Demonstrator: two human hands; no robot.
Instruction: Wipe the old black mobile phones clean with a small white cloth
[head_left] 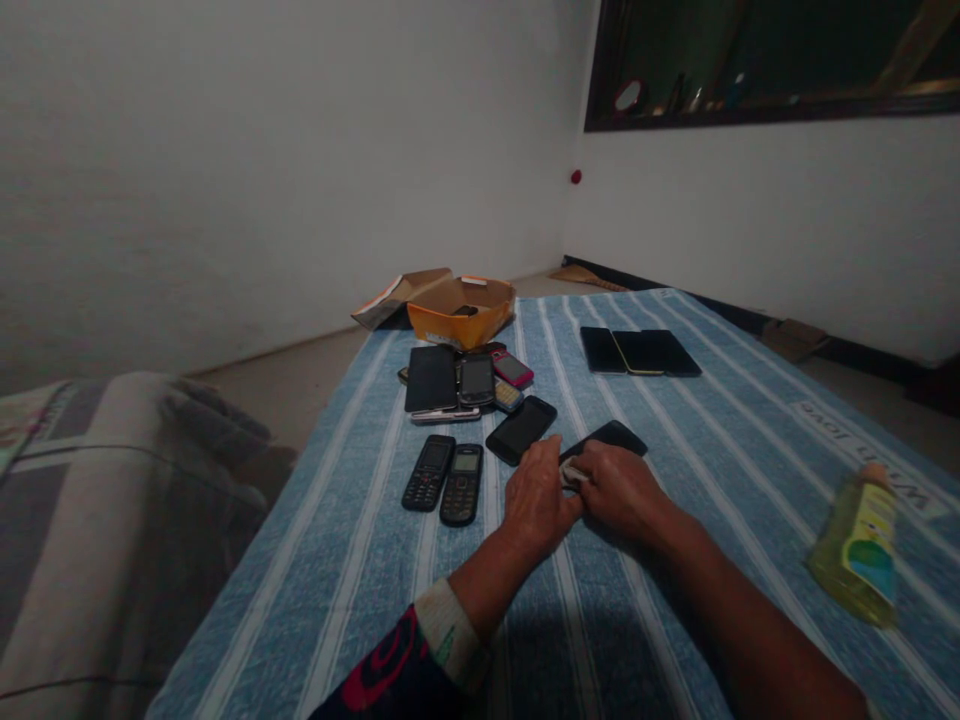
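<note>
My right hand is closed, pinching a small whitish cloth against the near end of a black smartphone. My left hand is at the left end of that phone, its fingers closed at the edge and partly hidden. Just beyond my left hand lies another dark smartphone. Two black keypad phones, one beside the other, lie to the left of my hands.
Farther back, a pile holds a black flat device, a grey phone and a pink-edged phone. Behind it stands an open orange box. Dark tablet-like devices lie back right. A bottle of yellow-green liquid is at right on the striped cloth.
</note>
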